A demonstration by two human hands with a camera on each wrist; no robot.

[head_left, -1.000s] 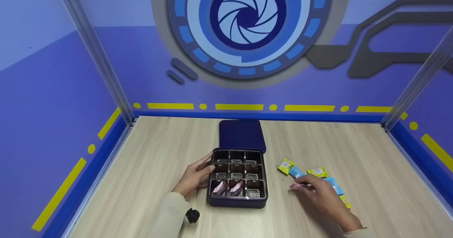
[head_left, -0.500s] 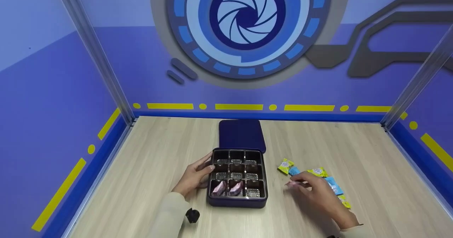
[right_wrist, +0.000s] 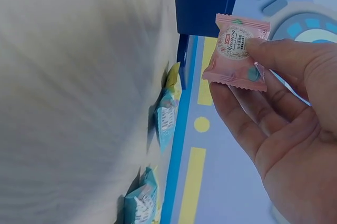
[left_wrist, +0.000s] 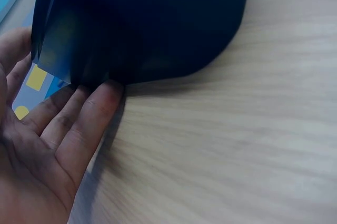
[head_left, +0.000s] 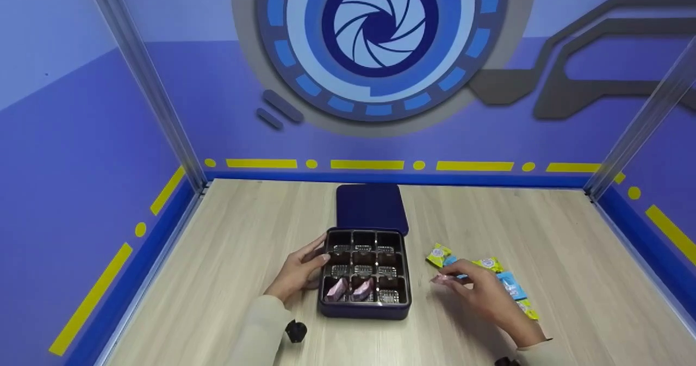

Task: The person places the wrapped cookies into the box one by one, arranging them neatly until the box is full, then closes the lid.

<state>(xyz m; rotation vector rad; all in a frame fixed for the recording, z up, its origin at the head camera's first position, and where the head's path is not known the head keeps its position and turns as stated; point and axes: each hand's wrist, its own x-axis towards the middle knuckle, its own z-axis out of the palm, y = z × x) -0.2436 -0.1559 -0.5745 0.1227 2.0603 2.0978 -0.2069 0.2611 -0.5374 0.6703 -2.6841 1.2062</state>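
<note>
My right hand (head_left: 486, 292) pinches a pink wrapped macaron (right_wrist: 226, 66) between thumb and fingers, raised over the table right of the tin box. The dark blue tin box (head_left: 364, 312) has a brown divided tray (head_left: 365, 277) inside. Two pink wrapped macarons, one in the front left compartment (head_left: 337, 290) and one in the front middle, lie tilted there; the other compartments hold nothing. My left hand (head_left: 296, 273) holds the box at its left side, thumb at the rim. In the left wrist view, its fingers (left_wrist: 87, 124) press the box's outer wall.
The dark blue lid (head_left: 371, 205) lies flat behind the box. Yellow packets (head_left: 438, 254) and blue packets (head_left: 513, 285) lie on the right, partly hidden by my right hand. A small black object (head_left: 296, 332) shows by the left sleeve. Blue panels (head_left: 163, 137) enclose the table.
My right hand has moved a little left toward the tin box, carrying the pink macaron and uncovering more of the blue packet. The left hand and box have stayed in place.
</note>
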